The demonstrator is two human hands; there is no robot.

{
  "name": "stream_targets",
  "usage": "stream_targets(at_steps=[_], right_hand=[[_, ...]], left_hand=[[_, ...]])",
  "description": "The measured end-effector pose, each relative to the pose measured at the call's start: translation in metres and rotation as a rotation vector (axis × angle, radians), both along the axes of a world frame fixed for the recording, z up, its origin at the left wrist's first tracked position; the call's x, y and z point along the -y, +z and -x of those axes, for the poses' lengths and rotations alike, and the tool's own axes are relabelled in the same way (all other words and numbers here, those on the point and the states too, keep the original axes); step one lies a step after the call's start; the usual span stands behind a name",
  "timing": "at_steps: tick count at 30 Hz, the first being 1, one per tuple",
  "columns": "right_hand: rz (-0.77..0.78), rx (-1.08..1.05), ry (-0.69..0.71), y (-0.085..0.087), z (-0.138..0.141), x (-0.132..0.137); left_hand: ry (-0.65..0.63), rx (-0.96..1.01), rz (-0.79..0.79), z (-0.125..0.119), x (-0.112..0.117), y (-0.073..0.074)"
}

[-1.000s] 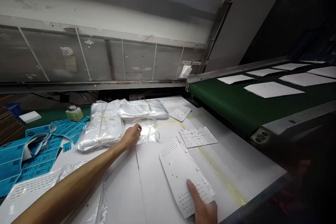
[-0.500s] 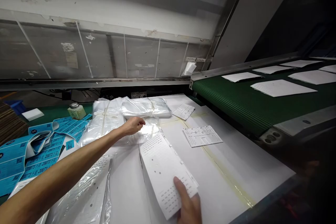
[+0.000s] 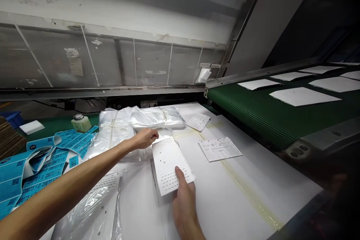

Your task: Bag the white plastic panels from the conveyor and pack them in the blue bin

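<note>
The fingers of the left hand [image 3: 144, 138] are pinching the clear bag [image 3: 168, 133], and the right hand [image 3: 184, 202] is pressing flat on the white sheet [image 3: 170, 161] just beside it, so holding the bag wide and the sheet straight seems best.

L hand [image 3: 144, 138] far out, fingers curled; R hand [image 3: 184, 198] flat

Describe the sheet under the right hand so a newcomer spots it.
Start at the white table beside the green conveyor. Near its middle lies a long white perforated sheet, under the right hand, far end by the left hand. The two smaller sheets nearby lie untouched.
</note>
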State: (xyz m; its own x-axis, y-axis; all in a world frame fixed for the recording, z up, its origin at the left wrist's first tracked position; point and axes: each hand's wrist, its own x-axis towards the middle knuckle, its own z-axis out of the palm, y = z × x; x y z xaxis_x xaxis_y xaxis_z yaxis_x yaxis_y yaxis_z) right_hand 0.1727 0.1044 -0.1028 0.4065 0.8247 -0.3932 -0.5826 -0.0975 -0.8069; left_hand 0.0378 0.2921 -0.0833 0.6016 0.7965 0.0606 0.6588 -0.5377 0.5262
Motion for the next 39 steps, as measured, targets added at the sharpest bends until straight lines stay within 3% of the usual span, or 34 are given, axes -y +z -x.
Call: stream_targets(at_steps=[5,11,16,24,28,31,34,39], right_hand=[[0.018,0.016,0.067,0.002,0.023,0.004],[0.163,0.033,0.047,-0.001,0.015,0.020],[0.045,0.047,0.070,0.013,0.010,0.009],[0.037,0.108,0.146,0.029,0.004,0.000],[0.020,0.101,0.059,0.035,0.004,-0.004],[0.019,0.088,-0.007,0.029,0.012,0.002],[-0.001,0.041,0.013,0.017,0.019,0.007],[-0.101,0.027,0.040,0.000,0.020,-0.015]], left_hand=[[0.021,0.006,-0.027,-0.003,0.004,0.005],[0.047,-0.006,-0.022,0.002,0.005,0.009],[0.043,-0.008,-0.013,0.002,0.005,0.007],[0.025,0.002,0.011,0.004,0.006,0.007],[0.026,0.004,0.014,0.004,0.006,0.005],[0.062,0.012,-0.012,0.005,0.003,0.003],[0.063,0.019,-0.040,0.006,0.003,0.001],[-0.006,-0.004,-0.084,0.005,0.011,0.001]])
